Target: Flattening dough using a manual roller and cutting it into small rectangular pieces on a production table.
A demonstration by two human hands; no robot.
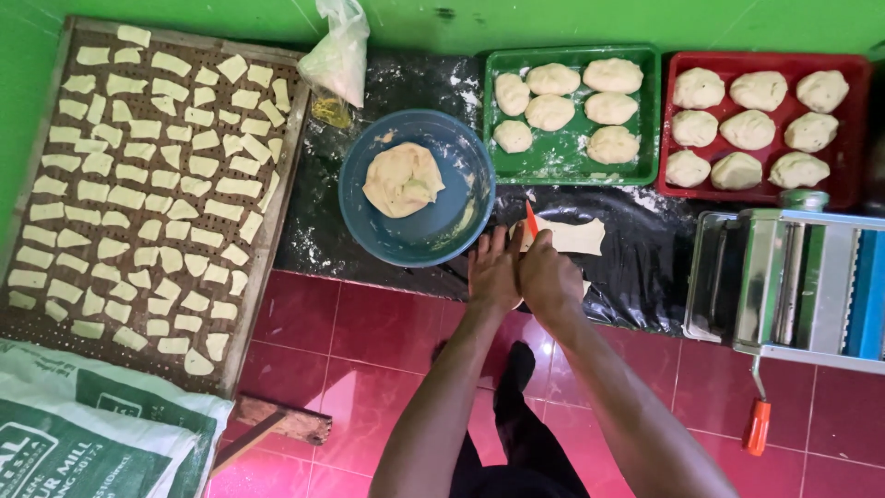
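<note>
Dough strip [573, 236] is being cut: knife [530, 221] gripped in right hand [550, 281], left hand [493, 272] pressed flat beside.

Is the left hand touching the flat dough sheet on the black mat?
Touching. The head view shows the left hand pressing its fingers onto the end of the dough sheet, with no gap.

A large white woven sack [88, 433] with a green printed panel lies flat just below the near edge of the wooden drying tray [267, 249], at the tray's left corner. A small clear plastic bag [339, 57], knotted at the top and holding a pale powder, stands upright at the tray's far right corner, against the green wall.
</note>
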